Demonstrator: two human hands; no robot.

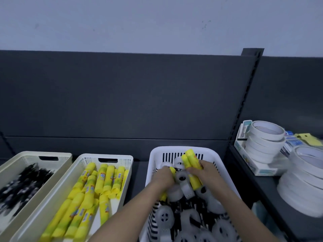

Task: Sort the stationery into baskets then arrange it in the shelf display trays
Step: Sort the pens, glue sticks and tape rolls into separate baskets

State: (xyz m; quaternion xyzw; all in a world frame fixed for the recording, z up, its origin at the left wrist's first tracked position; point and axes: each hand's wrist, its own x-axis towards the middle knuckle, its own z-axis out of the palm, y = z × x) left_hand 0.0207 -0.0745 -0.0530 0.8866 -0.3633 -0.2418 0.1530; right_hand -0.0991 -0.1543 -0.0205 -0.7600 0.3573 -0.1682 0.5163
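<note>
A white slotted basket (208,153) stands on the shelf at centre right, full of clear tape rolls (165,217), black items and yellow glue sticks. Both my hands are inside it. My right hand (203,169) grips a bundle of yellow glue sticks (189,158) that stick up toward the back. My left hand (163,177) holds another yellow glue stick (172,170), mostly hidden by the fingers. To the left, a cream perforated basket (104,157) holds several yellow glue sticks (90,193).
A beige basket (19,156) at far left holds black blurred items (21,187). On the neighbouring shelf at right stand stacks of white tape rolls (264,142), larger tape rolls (304,182) and packaged stationery (293,141). A dark back panel rises behind the baskets.
</note>
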